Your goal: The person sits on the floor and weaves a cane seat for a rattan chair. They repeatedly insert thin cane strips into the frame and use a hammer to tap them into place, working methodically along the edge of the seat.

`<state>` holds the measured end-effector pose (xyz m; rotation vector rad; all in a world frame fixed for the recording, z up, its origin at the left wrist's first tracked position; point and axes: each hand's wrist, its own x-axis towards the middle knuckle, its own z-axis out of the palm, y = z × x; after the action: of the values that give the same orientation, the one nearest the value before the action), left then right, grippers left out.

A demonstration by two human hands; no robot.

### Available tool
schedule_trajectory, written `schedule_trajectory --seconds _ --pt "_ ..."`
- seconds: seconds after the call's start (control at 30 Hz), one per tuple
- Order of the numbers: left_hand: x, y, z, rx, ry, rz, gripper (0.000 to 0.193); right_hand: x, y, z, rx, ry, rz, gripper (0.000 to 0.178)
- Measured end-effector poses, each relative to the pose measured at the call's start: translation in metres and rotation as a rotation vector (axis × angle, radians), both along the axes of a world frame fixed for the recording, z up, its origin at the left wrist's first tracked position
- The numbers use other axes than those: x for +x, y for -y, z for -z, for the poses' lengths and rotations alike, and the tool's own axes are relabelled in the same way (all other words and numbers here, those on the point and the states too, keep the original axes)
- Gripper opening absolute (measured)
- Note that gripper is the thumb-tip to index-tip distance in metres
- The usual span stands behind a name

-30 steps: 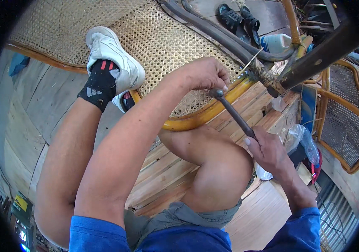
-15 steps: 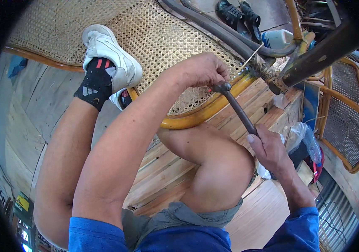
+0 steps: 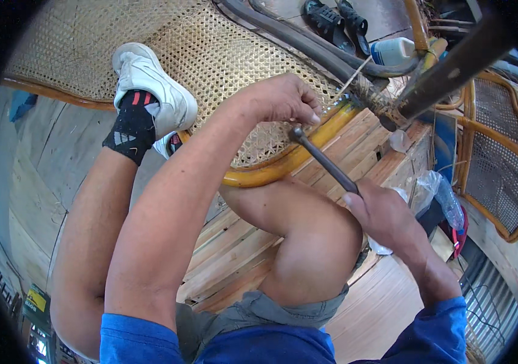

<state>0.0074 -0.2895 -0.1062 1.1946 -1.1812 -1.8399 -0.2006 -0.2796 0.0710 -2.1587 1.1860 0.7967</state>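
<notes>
A dark metal hammer (image 3: 328, 162) is gripped by its handle in my right hand (image 3: 387, 217). Its head is over the inner side of the yellow-brown curved rattan rim (image 3: 295, 167), just below my left fingertips. My left hand (image 3: 284, 100) is closed in a pinch above the woven cane panel (image 3: 235, 67), close to that rim. Whatever the pinch holds is too small or hidden to make out. Beyond those fingers, a thin pale cane strip (image 3: 352, 79) sticks up near the bound joint of the frame (image 3: 365, 91).
The frame lies across my bent leg and a wooden slat bench (image 3: 235, 258). A thick dark pole (image 3: 453, 73) juts in at upper right. A white jug (image 3: 392, 52) and black sandals (image 3: 329, 24) are at the back. Another cane-backed chair (image 3: 498, 158) stands right, near a plastic bottle (image 3: 449, 203).
The hammer head has moved left and slightly down, from beside my left fingertips to a little below them. My left hand keeps its pinch. The whole view has shifted slightly.
</notes>
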Motion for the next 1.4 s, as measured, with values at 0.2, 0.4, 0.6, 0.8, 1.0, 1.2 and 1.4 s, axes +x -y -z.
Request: schedule_trajectory --seconds 0.2,0.4,0.6,0.8,1.0,1.2,1.4 --pt "0.005 -0.019 -0.009 -0.07 0.056 -0.267 0.029 -0.058 -0.022 -0.004 -0.006 0.133 0.348 0.028" --pt "-0.027 -0.096 -0.018 -0.24 0.622 -0.865 0.021 -0.193 -0.151 0.044 -0.159 0.175 0.648 0.026" --pt "-0.06 -0.12 -0.024 -0.411 0.852 -0.763 0.021 -0.208 -0.237 0.052 -0.309 0.233 0.634 0.021" --pt "-0.085 -0.144 -0.029 -0.424 0.885 -0.585 0.034 -0.234 -0.22 0.051 -0.385 0.238 0.577 0.014" --pt "-0.085 -0.166 -0.037 -0.437 0.997 -0.361 0.045 -0.235 -0.11 0.041 -0.745 0.444 0.728 0.011" --pt "-0.078 -0.181 -0.035 -0.379 1.016 -0.276 0.045 -0.245 -0.068 0.073 -0.719 0.422 0.643 0.015" --pt "-0.077 -0.183 -0.036 -0.354 1.048 -0.251 0.046 -0.234 -0.063 0.079 -0.779 0.399 0.704 0.016"
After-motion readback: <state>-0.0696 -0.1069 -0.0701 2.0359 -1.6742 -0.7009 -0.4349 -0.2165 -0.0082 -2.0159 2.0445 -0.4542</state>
